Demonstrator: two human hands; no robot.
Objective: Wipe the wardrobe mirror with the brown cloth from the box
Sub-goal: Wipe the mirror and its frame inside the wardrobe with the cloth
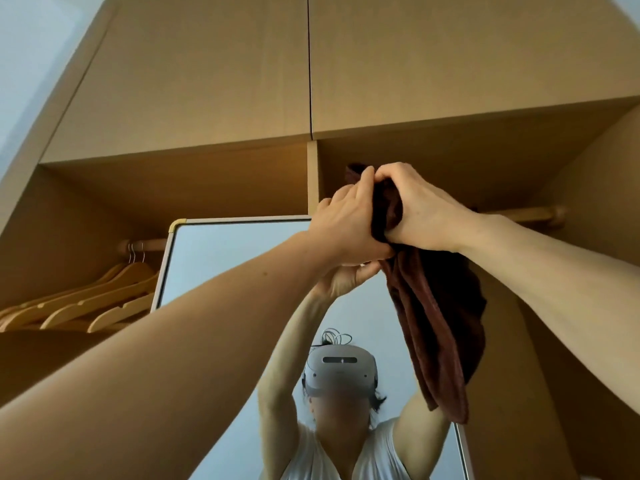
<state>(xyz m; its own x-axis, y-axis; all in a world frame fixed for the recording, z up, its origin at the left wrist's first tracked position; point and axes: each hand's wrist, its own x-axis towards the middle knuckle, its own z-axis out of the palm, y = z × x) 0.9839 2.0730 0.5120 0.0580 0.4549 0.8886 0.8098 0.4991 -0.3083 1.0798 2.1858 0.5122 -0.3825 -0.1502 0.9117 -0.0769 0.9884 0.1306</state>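
Note:
The brown cloth point(440, 320) hangs down from both of my raised hands in front of the upper right part of the wardrobe mirror point(221, 265). My left hand point(349, 230) and my right hand point(419, 209) are pressed together near the mirror's top edge, each gripping the bunched top of the cloth. The mirror has a pale frame with a yellow corner piece and reflects me with arms raised. The cloth hides the mirror's top right corner.
The mirror stands in an open wooden wardrobe. Several wooden hangers point(90, 303) hang on a rail at the left. Another rail point(533, 214) runs behind my right wrist. A vertical divider point(312, 178) and closed upper cabinet doors point(207, 81) lie above.

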